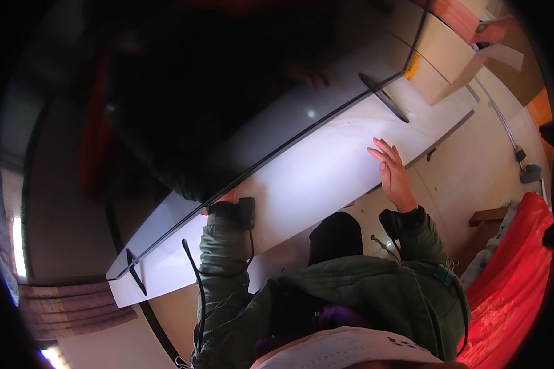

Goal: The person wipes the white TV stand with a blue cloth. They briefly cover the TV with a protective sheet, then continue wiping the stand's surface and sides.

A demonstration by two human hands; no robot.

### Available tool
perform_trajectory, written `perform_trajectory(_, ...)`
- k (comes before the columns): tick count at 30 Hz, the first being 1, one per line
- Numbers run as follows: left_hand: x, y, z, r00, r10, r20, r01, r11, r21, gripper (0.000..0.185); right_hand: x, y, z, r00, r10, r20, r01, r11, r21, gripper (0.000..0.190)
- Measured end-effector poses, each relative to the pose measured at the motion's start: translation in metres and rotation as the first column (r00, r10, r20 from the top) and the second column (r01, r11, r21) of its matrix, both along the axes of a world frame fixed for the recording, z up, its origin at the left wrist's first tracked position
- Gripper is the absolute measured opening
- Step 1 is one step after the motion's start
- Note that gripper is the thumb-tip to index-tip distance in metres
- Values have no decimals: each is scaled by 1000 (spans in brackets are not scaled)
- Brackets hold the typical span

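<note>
A large flat-screen television (263, 106) with a dark, glossy screen stands on a long white tabletop (314, 161). Its slim black feet, one at the right (388, 101) and one at the left (138, 276), rest on that surface. My left hand (228, 196) is at the screen's lower edge; the wrist strap and a small black box (246, 213) on it hide most of the hand, so its grip is unclear. Over the front edge of the white top, my right hand (391, 173) is raised with fingers apart, holding nothing. The screen mirrors my sleeve and fingers dimly.
Pale boxes (443, 50), one with a yellow label, stand at the table's right end. Red cloth (512, 276) drapes over something at my right, beside a wooden piece (487, 216). A striped curtain (78, 309) hangs at far left. My dark-clad knee (336, 237) is close to the table's front edge.
</note>
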State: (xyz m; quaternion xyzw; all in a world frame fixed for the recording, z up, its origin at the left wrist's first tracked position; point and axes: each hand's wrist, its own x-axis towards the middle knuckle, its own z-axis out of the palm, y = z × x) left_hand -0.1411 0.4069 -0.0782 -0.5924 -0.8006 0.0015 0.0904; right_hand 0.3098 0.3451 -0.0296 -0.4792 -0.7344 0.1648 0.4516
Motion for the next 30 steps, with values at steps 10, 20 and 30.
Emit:
perform_trajectory(10, 93, 74, -13, 870, -452, -195, 475, 875, 95, 51, 27, -40, -3, 998, -47, -49, 44, 997, -61, 36)
perform_trajectory(20, 218, 27, 50, 873, -428, 236, 453, 889, -64, 39, -5, -58, 19, 993, -45, -107, 43, 999, -21, 31)
perform_trajectory(30, 243, -38, 74, 705, -631, 323, 538, 773, 336, 21, -42, 21, 22, 983, 53, -174, -86, 979, -186, 43)
